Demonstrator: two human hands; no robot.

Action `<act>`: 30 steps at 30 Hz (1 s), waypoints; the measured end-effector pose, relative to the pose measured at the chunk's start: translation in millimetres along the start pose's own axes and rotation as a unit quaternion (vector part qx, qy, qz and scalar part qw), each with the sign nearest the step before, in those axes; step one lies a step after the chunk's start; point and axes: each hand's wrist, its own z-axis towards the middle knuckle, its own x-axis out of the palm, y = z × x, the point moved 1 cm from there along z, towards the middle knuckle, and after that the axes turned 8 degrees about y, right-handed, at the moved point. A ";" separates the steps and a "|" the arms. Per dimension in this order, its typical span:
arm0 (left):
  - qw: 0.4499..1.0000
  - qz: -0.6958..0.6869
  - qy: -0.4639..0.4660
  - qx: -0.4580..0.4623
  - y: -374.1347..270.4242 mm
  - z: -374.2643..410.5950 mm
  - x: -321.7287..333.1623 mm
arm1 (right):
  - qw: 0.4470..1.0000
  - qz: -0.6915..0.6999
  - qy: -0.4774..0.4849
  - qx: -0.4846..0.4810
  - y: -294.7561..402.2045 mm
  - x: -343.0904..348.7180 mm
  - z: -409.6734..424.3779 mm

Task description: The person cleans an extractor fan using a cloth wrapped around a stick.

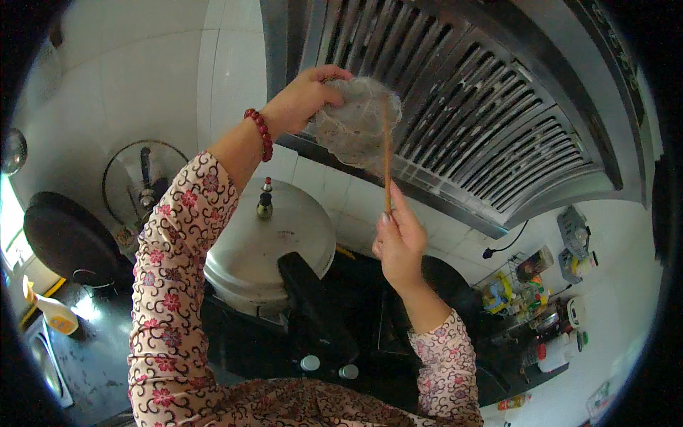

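Observation:
My left hand (pixel 315 96), with a red bead bracelet on its wrist, grips the edge of a thin, translucent, rumpled sheet (pixel 355 125) that looks like film or a bag; its exact material is unclear. My right hand (pixel 400 235) holds a slim wooden stick (pixel 388 160) upright, like a chopstick, its upper part against or inside the sheet. Both hands are raised before the slotted metal filters of a range hood (pixel 459 107). Below them a pressure cooker (pixel 277 229) with a black handle (pixel 315 299) sits on a black gas stove (pixel 240 341).
A black pan (pixel 69 240) and a glass lid (pixel 147 176) lean at the left. A spray bottle (pixel 53 312) stands beside a sink (pixel 45 363). Jars and bottles (pixel 555 352) line the right wall, under a wall rack (pixel 573 235). A black plug (pixel 488 252) hangs beneath the hood.

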 end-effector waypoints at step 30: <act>0.931 0.151 -0.137 0.301 -13.7 2.7 2.4 | 0.997 0.051 0.059 -0.008 -4.7 24.9 25.6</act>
